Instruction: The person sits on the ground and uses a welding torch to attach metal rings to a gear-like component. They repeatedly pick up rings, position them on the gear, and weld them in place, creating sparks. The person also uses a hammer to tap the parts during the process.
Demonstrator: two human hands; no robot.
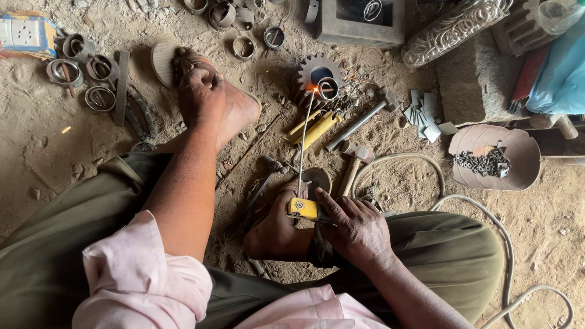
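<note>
The right hand has its fingers clenched on a yellow-handled welding electrode holder – its thin rod tip sparks on a small steel ring atop the toothed gear. The left hand, fingers curled, grips the person's foot, left of the gear. Best to keep that rod tip steady – braced low.

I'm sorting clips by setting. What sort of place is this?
Probably a small ground-level welding workshop: a welding rod sparks against a short metal ring on a toothed steel gear, with metal-headed hammers and more cut metal rings lying on the sandy dirt floor.
</note>
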